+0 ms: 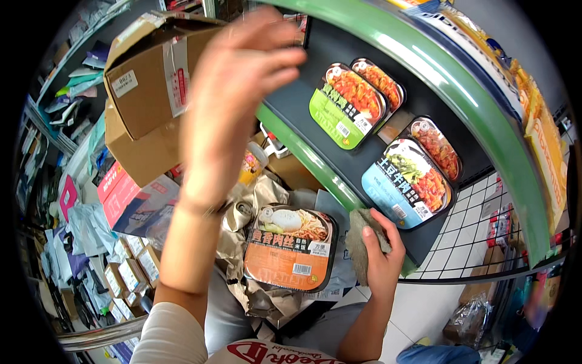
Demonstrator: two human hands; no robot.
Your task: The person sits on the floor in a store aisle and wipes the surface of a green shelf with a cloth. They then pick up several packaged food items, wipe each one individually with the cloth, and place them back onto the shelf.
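Observation:
My right hand point(384, 257) grips a grey-green cloth point(359, 241) near the green edge strip point(313, 166) of a dark shelf point(293, 107). My left hand point(245, 68) is raised over the shelf's left end, blurred, with fingers spread and nothing visible in it. Packaged ready-meal trays stand on the shelf: one with a green sleeve point(341, 116) and one with a blue sleeve point(404, 186), each with another tray behind it. In front of me, an orange-sleeved meal tray point(288, 255) lies on crumpled brown paper point(268, 298).
Cardboard boxes point(145, 95) are stacked at the left, above a pink and blue carton point(136, 200). A drink can point(243, 210) sits in the brown paper. White wire mesh point(468, 236) adjoins the shelf's right end. Snack bags point(541, 164) line the upper green rim.

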